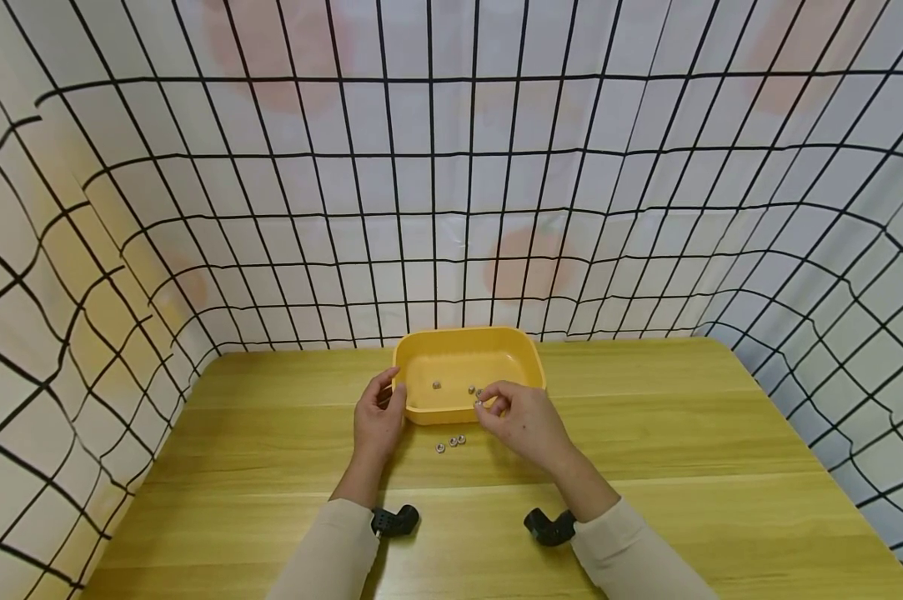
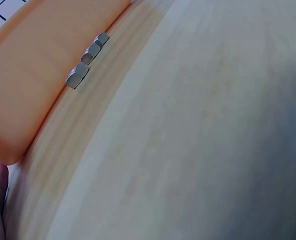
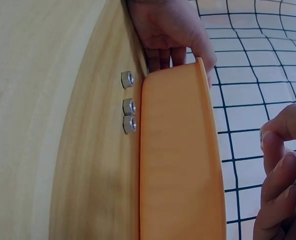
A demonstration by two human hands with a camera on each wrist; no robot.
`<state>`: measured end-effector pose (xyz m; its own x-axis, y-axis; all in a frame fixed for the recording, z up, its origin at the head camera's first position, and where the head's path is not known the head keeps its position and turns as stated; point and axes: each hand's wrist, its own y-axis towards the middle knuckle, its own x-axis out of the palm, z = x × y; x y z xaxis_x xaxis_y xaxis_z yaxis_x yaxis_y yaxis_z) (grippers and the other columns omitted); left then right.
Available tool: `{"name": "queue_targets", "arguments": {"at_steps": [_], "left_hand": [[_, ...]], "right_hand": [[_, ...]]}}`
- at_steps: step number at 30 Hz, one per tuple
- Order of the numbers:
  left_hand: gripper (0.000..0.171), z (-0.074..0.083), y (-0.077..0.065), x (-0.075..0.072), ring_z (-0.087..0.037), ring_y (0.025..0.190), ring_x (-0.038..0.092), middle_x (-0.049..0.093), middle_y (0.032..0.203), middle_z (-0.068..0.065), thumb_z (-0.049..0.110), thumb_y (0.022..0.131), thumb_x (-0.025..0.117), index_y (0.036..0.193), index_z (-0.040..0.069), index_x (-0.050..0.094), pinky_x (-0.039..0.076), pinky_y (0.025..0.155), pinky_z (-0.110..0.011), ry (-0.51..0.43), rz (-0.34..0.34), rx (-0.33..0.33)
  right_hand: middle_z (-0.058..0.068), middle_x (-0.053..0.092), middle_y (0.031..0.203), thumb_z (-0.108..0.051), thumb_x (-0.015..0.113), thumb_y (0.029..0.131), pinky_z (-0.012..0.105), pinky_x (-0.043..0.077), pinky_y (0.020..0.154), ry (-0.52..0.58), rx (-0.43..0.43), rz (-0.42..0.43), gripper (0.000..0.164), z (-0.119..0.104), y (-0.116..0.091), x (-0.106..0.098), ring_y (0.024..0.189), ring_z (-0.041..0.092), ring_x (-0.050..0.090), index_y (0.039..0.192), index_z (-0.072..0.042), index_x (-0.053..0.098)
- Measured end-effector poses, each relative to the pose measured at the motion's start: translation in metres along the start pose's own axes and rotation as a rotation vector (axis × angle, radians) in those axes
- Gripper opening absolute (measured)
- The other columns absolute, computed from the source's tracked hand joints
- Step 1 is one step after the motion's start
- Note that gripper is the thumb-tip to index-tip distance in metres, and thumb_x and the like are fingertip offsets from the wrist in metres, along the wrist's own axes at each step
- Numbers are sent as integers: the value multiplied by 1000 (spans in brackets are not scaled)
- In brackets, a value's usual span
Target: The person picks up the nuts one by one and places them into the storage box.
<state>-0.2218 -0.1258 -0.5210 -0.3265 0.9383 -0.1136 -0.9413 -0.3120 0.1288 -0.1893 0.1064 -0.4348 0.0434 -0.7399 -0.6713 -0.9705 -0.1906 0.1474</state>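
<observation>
A yellow plastic tray (image 1: 466,340) stands on the table, with a few small nuts (image 1: 436,385) on its floor. My left hand (image 1: 378,423) holds the tray's left end; in the right wrist view its thumb lies at the rim and its fingers are against the outer end wall. Over the tray's near right rim, my right hand (image 1: 524,421) pinches a small metal nut (image 1: 478,403) between thumb and forefinger. Three silver hex nuts (image 3: 129,107) lie on the table just outside the tray's near wall, two of them side by side.
The wooden table (image 1: 271,467) runs out on both sides of the tray. Behind it and at the sides rises a black wire grid (image 1: 432,208) backed by pale sheeting. A black band with a camera mount (image 1: 550,528) sits on each wrist.
</observation>
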Motion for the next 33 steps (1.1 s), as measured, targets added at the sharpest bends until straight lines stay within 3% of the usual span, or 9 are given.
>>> {"name": "queue_targets", "arguments": {"at_steps": [33], "left_hand": [[33,3,-1,0,-33,123,61,63,137,-15,20,100,64,133,16,67,50,106,-52,9,2,-8]], "right_hand": [[-5,64,72,-33,73,92,26,38,50,-58,-7,-2,16,0,30,-2,53,13,49,98,-18,73]]}}
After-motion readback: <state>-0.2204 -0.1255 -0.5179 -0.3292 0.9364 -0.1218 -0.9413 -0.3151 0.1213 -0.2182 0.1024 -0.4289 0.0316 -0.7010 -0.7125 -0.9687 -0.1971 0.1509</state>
